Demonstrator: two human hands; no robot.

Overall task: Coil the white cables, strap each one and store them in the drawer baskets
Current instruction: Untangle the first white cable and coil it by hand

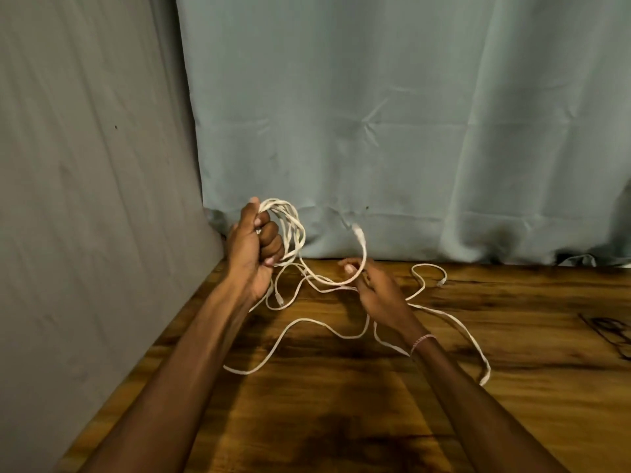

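backdrop: wrinkled grey-green cloth curtain (pixel 409 114) hangs behind the table; plain grey cloth panel (pixel 85 165) closes the left side.
surface: dark-stained wooden table (pixel 341 421); drawer baskets not in view.
slack: loose white flat cable (pixel 307 320) snakes across the table between and around both forearms, lying free so it can feed into the coil; how many separate cables, cannot tell.
coil: bundle of white cable loops (pixel 290 227) held up off the table near the far-left corner, loops hanging to the right of the fist, kept raised so new turns drop in without snagging.
left hand (pixel 254 244): fingers curled tight round the top of the coil, thumb up, acting as anchor.
right hand (pixel 379 291): low over the table, thumb and fingers pinch the free run of cable to guide the next turn to the coil.
plug: white connector end (pixel 357 231) arcs up above the right hand; judged near the last turn of this cable.
2nd end: another white plug (pixel 442 280) lies on the table, right of the right hand.
dark item: black tangle (pixel 611 331) at the right edge, possibly straps, unclear.
step: coiling, judged; strapping and storing not yet done.
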